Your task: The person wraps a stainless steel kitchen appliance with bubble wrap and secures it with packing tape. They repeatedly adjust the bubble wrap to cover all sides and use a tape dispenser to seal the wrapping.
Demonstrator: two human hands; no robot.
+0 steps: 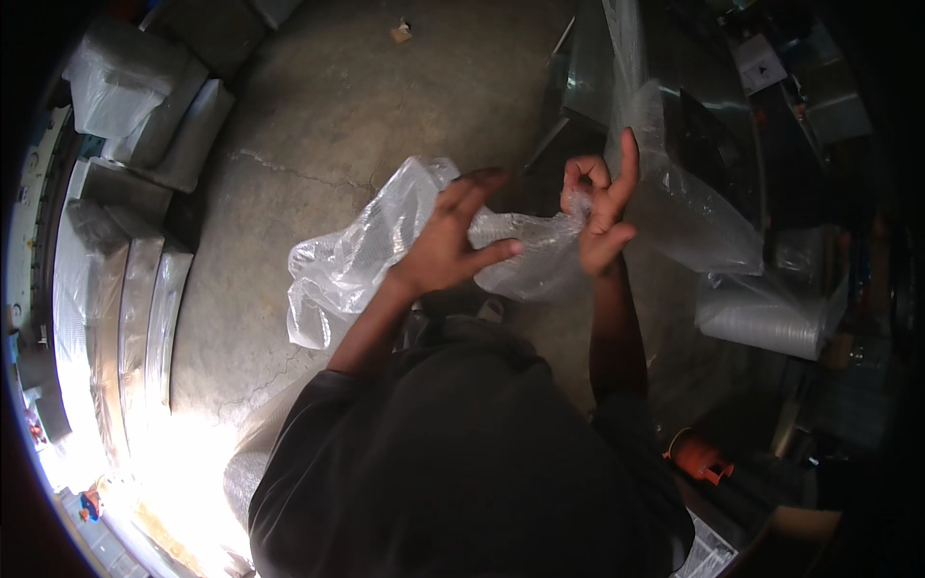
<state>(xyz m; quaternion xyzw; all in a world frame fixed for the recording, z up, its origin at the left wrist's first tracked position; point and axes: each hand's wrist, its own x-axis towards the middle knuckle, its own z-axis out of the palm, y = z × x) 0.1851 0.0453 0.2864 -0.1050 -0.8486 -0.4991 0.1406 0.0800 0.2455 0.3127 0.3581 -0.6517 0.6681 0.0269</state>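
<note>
A crumpled clear sheet of bubble wrap [352, 265] hangs in front of me over the concrete floor, trailing to the left. My right hand [605, 217] has a gathered end of it in its curled fingers, with one finger pointing up and the thumb out to the side. Over the middle of the sheet is my left hand [448, 246], its thumb and fingers spread apart with nothing gripped. Its fingertips are slightly blurred, and I cannot tell whether they touch the plastic.
Several wrapped flat panels [135, 318] lean along the left side, with wrapped bundles [125, 91] beyond. To the right lie a bubble wrap roll [761, 316] and a plastic-draped metal unit [708, 144]. An orange gas cylinder [696, 455] stands at lower right. Glare washes out the lower left.
</note>
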